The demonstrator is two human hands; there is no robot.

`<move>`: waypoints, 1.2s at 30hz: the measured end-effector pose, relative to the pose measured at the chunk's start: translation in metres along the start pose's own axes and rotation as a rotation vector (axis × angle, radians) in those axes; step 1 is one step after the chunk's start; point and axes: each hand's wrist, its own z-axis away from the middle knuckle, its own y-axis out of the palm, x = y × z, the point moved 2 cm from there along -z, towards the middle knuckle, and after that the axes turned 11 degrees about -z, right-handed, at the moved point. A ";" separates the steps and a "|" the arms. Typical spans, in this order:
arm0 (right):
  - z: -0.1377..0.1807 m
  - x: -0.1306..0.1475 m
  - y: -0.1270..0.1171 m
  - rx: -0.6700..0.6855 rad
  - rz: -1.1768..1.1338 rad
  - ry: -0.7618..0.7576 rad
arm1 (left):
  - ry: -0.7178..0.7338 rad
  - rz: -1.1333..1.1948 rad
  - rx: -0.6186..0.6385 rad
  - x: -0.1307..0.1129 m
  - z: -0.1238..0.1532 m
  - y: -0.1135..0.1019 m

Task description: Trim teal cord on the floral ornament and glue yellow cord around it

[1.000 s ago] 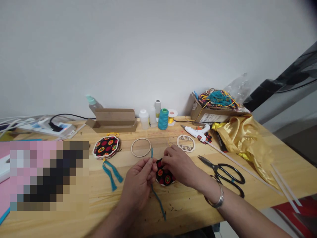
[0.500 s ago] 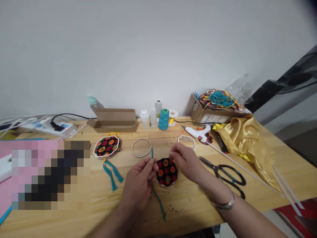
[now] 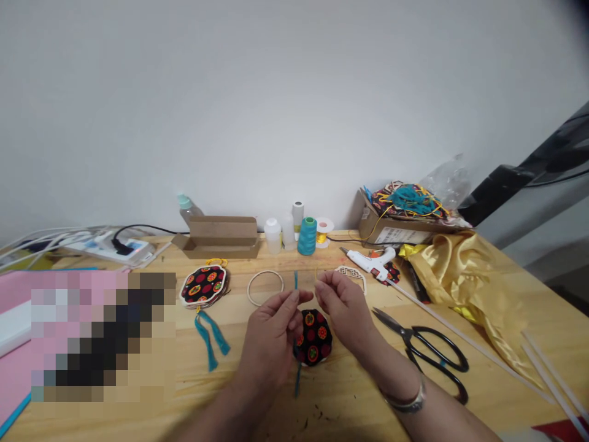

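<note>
My left hand (image 3: 273, 334) pinches a teal cord (image 3: 296, 282) that rises above my fingers and hangs down to the table below them. My right hand (image 3: 343, 307) is raised beside it, fingertips closed in a pinch near a thin yellow thread (image 3: 315, 274); what it grips is too small to make out. Under both hands lies a round black fabric piece with red and orange flowers (image 3: 314, 339) on the wooden table (image 3: 257, 393).
A similar fabric piece with teal tassels (image 3: 205, 286) lies at the left, a wooden ring (image 3: 265, 287) behind my hands. Black scissors (image 3: 426, 347), a white glue gun (image 3: 370, 259), yellow satin cloth (image 3: 464, 270), thread spools and bottles, and two cardboard boxes stand around.
Both hands lifted off the fabric piece and came together higher up. The teal cord rose with my left hand. The camera tilted slightly, shifting the table lower in view.
</note>
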 end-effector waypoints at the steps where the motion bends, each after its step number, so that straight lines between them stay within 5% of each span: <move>1: 0.002 -0.001 0.001 0.001 0.030 -0.008 | -0.001 0.006 0.005 0.004 -0.001 -0.001; 9: 0.016 -0.002 0.007 0.031 0.315 -0.155 | -0.042 0.054 0.040 0.011 -0.004 -0.006; 17: 0.022 -0.006 0.013 0.125 0.356 -0.186 | -0.073 0.113 0.140 0.013 -0.004 -0.007; 36: 0.024 -0.008 0.013 0.158 0.386 -0.276 | -0.064 0.103 0.119 0.010 -0.003 -0.006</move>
